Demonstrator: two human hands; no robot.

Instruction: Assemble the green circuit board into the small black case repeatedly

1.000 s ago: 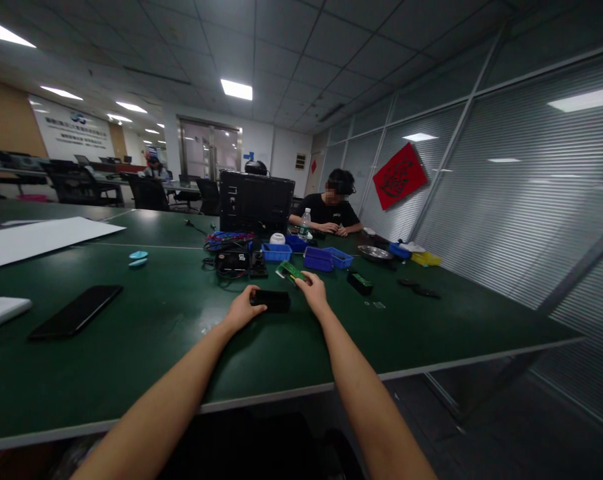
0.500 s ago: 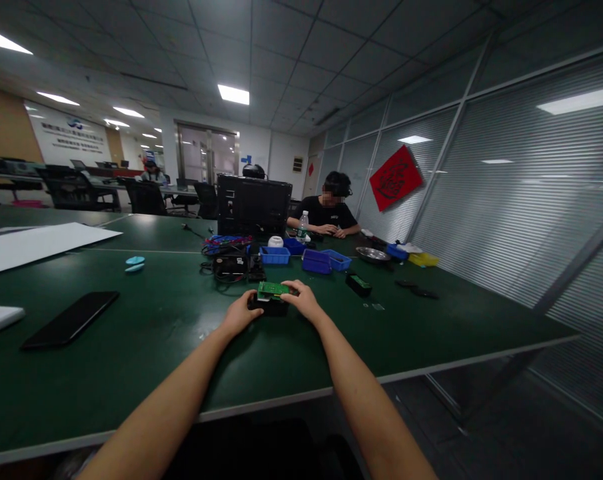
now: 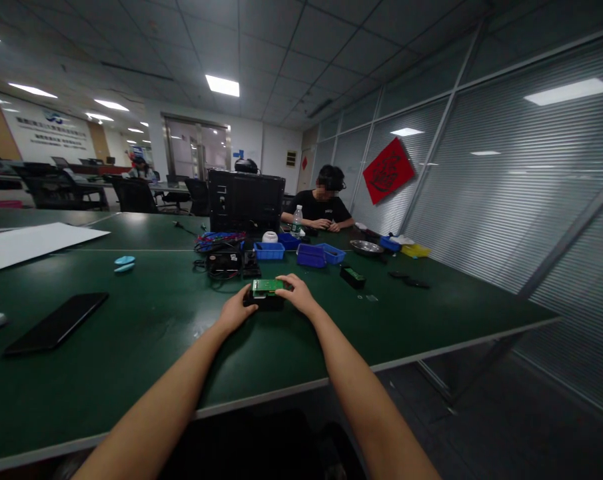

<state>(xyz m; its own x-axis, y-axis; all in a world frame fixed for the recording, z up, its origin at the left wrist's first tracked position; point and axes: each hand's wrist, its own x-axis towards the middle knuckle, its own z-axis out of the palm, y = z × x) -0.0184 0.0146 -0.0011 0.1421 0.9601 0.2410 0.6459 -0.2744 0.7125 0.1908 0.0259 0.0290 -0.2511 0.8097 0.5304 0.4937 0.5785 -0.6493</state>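
A small black case (image 3: 266,303) lies on the green table (image 3: 146,333) in front of me. A green circuit board (image 3: 267,287) rests on top of it. My left hand (image 3: 235,311) grips the case's left end with curled fingers. My right hand (image 3: 296,295) holds the board's right edge, fingers closed over it and pressing it onto the case.
Behind lie a tangle of cables with a black device (image 3: 222,261), several blue bins (image 3: 312,255), another black case (image 3: 352,276), a metal bowl (image 3: 366,248) and a black computer tower (image 3: 245,201). A phone (image 3: 56,321) lies at left. A person (image 3: 321,208) sits at the far end.
My right hand picked the green board up from the table beyond the case and brought it onto the black case. My left hand stayed on the case. The view shifted slightly.
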